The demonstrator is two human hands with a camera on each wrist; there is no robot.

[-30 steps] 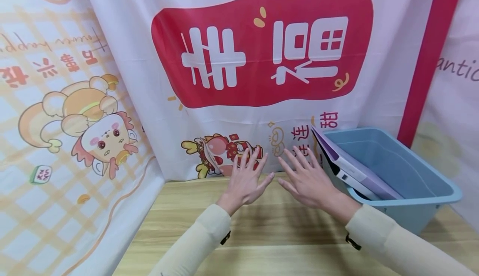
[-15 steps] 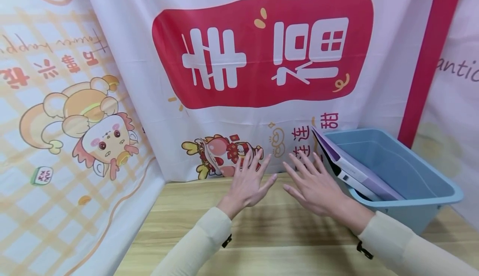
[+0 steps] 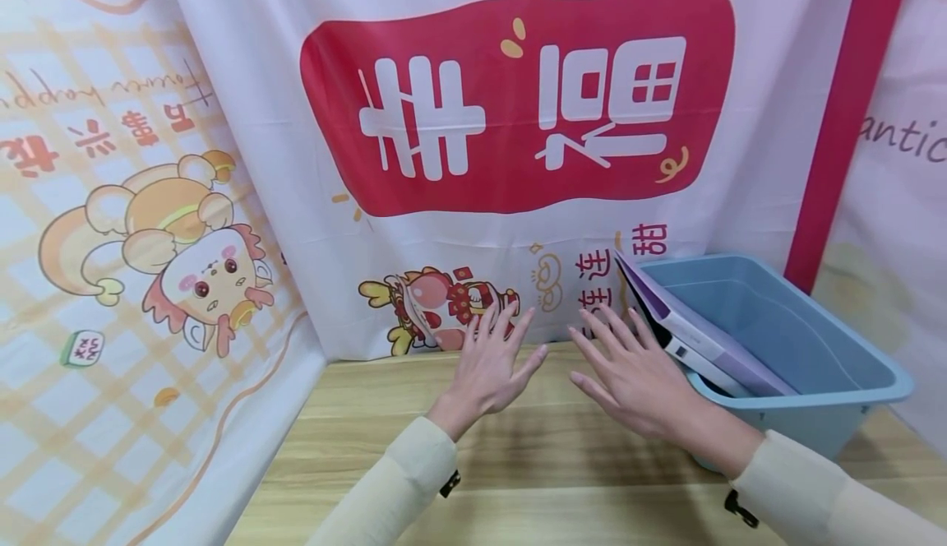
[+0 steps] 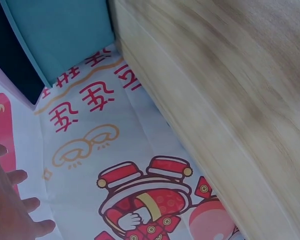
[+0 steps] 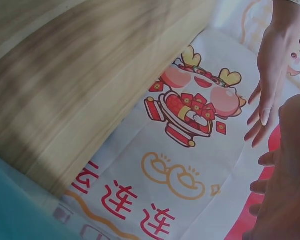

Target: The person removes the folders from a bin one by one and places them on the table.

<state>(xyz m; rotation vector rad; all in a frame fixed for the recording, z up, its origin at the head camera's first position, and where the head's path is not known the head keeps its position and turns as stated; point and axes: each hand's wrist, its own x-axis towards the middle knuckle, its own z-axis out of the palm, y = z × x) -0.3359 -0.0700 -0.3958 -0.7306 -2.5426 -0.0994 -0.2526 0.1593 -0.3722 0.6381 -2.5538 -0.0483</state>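
Left of a blue rectangular plastic bin point(image 3: 799, 324), left hand point(image 3: 488, 372) and right hand point(image 3: 638, 381) spread wide, holding nothing; inside, a flat lilac-and-white folder point(image 3: 713, 339) slants lengthwise, upper end pointing far-left.

The bin point(image 3: 802, 429) stands at the right on the table point(image 3: 325, 431), folders point(image 3: 710, 336) tilted inside it — upper end out past its left rim. The back cloth point(image 3: 259, 135) hangs behind the table, the left cloth point(image 3: 96, 447) along its left. Over the table are both hands — left hand point(image 3: 487, 367) near the middle, right hand point(image 3: 632, 381) between it and the bin.
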